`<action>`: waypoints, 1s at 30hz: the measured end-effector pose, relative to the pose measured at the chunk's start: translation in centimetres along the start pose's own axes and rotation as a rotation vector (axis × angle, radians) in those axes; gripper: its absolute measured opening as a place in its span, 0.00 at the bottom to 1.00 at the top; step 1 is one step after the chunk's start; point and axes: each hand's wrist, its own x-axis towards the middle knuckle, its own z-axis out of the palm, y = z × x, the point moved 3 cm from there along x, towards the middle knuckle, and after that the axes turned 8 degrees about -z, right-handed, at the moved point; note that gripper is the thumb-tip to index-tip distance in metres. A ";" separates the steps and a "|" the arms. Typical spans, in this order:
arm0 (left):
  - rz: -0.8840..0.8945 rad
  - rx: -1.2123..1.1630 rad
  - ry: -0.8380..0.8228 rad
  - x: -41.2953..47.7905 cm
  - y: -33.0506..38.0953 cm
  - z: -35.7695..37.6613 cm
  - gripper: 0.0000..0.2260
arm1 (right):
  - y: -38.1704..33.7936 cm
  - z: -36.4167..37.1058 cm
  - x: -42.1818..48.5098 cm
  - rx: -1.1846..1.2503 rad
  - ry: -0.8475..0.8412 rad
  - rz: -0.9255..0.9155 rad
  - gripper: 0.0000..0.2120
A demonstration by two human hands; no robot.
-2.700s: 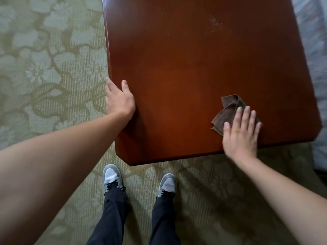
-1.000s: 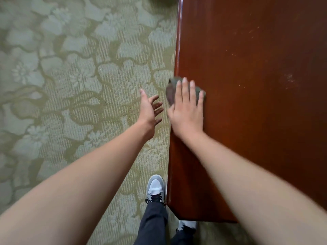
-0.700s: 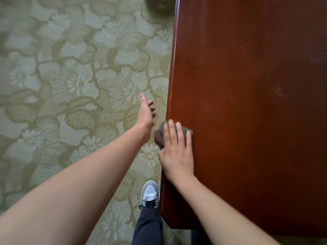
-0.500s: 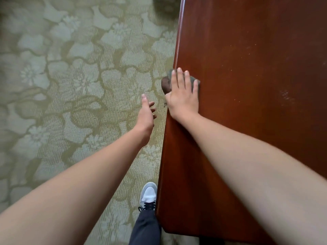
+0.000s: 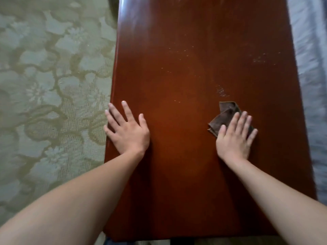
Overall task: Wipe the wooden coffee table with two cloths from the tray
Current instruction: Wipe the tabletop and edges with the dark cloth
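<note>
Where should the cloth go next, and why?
Probably forward a little: pale specks lie on the table just beyond the cloth, which the right hand presses flat. The left hand is flat at the table's left edge.

The right hand (image 5: 234,138) is now pressing the brown cloth (image 5: 224,117) flat near the right side of the bench (image 5: 194,68), having left the left edge where it was wiping half a second ago. The left hand (image 5: 127,131), which was hanging open in the air over the carpet (image 5: 44,85), is now resting palm down on the bench at its left edge, fingers (image 5: 126,110) spread. Pale specks are now showing on the wood beyond the cloth.
</note>
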 end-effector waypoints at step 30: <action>-0.025 0.024 0.133 -5.8 15.6 3.7 0.29 | 14.9 -1.3 7.6 0.156 0.169 0.115 0.34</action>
